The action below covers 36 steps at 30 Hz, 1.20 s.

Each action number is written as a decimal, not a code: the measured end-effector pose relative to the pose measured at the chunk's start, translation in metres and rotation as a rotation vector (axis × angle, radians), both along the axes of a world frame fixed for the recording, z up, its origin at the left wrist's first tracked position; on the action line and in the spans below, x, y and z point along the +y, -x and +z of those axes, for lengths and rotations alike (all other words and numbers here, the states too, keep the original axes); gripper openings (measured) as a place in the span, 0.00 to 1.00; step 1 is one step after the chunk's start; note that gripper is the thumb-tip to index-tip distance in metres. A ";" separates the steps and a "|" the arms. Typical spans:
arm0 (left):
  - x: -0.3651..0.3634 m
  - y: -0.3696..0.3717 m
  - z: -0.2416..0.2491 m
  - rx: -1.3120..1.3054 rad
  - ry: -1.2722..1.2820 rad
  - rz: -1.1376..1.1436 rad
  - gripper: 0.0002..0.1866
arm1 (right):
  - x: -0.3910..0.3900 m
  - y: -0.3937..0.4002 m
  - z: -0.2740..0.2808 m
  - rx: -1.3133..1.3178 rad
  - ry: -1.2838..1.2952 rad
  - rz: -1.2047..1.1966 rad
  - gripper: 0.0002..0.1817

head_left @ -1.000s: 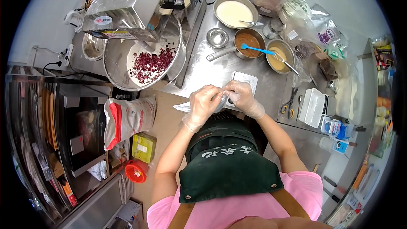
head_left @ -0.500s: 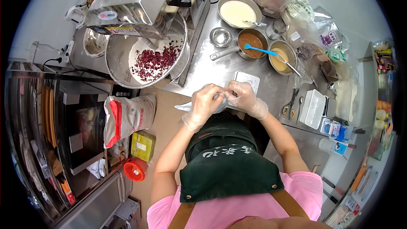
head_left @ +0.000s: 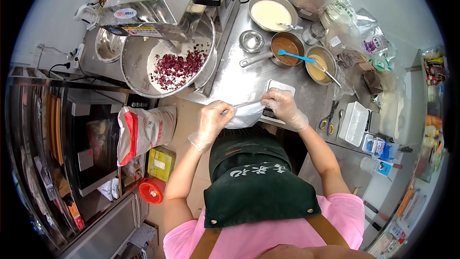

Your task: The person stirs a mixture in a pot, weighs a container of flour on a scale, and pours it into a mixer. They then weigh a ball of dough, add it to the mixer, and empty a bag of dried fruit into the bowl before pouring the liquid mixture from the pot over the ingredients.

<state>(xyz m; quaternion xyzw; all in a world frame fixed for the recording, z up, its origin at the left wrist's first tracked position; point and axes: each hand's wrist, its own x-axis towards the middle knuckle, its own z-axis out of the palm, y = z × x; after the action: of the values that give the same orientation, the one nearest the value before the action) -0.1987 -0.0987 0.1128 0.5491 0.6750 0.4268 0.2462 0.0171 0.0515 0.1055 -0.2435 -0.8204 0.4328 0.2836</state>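
Observation:
Both my hands wear clear plastic gloves and hold a white plastic bag (head_left: 247, 116) by its top edge, in front of the dark green apron (head_left: 258, 177). My left hand (head_left: 214, 117) is closed on the bag's left corner. My right hand (head_left: 283, 107) pinches the right corner, over a white scale (head_left: 280, 86) that it partly hides. The bag's edge is stretched between the two hands, and its inside cannot be seen. To the left, a large mixer bowl (head_left: 132, 64) holds white powder with dark red pieces.
Behind my hands stand a small steel bowl (head_left: 251, 41), a pan (head_left: 287, 50) of brown liquid with a blue spatula, a bowl of cream-coloured liquid (head_left: 270, 14) and a bowl with a whisk (head_left: 320, 65). Scissors (head_left: 328, 121) and a white tray (head_left: 353, 123) lie right.
My hands have moved apart, the left one to the left and the right one slightly right. The bag, bunched between them before, is now spread with its edge drawn out.

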 end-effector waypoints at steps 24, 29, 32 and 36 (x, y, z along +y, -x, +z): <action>0.065 -0.051 0.021 -0.547 0.108 0.261 0.26 | 0.288 -0.210 0.231 0.635 -0.349 -1.081 0.09; 0.072 -0.067 -0.004 -0.545 0.195 0.350 0.29 | 0.409 -0.254 0.161 0.829 -0.325 -1.157 0.10; 0.070 -0.075 -0.026 -0.588 0.234 0.411 0.28 | 0.463 -0.282 0.101 0.687 -0.204 -1.339 0.13; 0.075 -0.100 -0.029 -0.645 0.343 0.492 0.22 | 0.486 -0.336 0.023 -0.117 -0.423 -1.609 0.15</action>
<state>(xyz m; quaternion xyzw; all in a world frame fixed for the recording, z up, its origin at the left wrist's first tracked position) -0.0989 -0.0236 0.0838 0.1621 0.7355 0.5038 0.4230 0.3527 0.5377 0.1288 -0.7190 -0.4733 -0.0783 0.5029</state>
